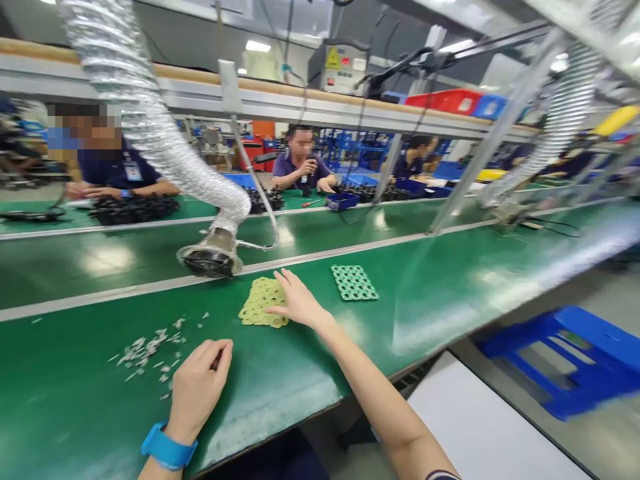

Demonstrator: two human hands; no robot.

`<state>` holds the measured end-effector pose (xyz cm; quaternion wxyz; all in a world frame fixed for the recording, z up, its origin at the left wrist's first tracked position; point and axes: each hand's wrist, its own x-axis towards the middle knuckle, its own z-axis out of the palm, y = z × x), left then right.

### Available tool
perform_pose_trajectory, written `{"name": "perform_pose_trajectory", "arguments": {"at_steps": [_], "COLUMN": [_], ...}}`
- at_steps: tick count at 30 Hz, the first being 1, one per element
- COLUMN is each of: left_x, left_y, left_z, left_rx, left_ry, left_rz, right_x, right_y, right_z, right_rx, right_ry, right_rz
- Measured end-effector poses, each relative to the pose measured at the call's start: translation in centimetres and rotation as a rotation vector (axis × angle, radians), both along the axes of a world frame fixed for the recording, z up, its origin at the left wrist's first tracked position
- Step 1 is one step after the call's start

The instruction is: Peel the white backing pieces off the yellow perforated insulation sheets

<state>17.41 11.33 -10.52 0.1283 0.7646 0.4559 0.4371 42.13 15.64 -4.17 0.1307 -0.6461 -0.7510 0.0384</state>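
My left hand (200, 383), with a blue band (169, 448) on its wrist, is closed over the green work surface. Its fingers curl together, and whatever they may hold is hidden. Just to the left of it lies a scattered pile of small whitish pieces (145, 348). My right hand (300, 300) reaches forward with its fingers apart, over the right edge of a yellow sheet with rounded holes (260, 301). Whether the fingertips touch the sheet I cannot tell. Right of that hand a light green panel with rows of dark holes (354, 283) lies flat.
A silver flexible duct (165, 147) hangs down to a hood (213, 253) just behind the yellow sheet. Co-workers sit across the bench beside heaps of black parts (133, 208) and a blue tray (342, 201). A blue stool (575, 360) stands at right, near a white board (480, 420).
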Motion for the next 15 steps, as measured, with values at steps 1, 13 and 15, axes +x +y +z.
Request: {"name": "perform_pose_trajectory", "arguments": {"at_steps": [1, 13, 15], "left_x": [-0.7, -10.3, -10.0], "left_y": [-0.4, -1.9, -1.7], "left_z": [-0.3, -2.3, -2.0], "left_rx": [-0.014, -0.241, -0.255], "left_ry": [0.003, 0.043, 0.047], "left_rz": [0.031, 0.316, 0.262], "right_x": [-0.6, -1.9, -1.8], "right_y": [0.4, 2.3, 2.2], "right_z": [-0.4, -3.2, -3.3], "right_rx": [-0.017, -0.147, -0.155], "right_ry": [0.01, -0.005, -0.016], "right_rz": [0.034, 0.067, 0.024]}}
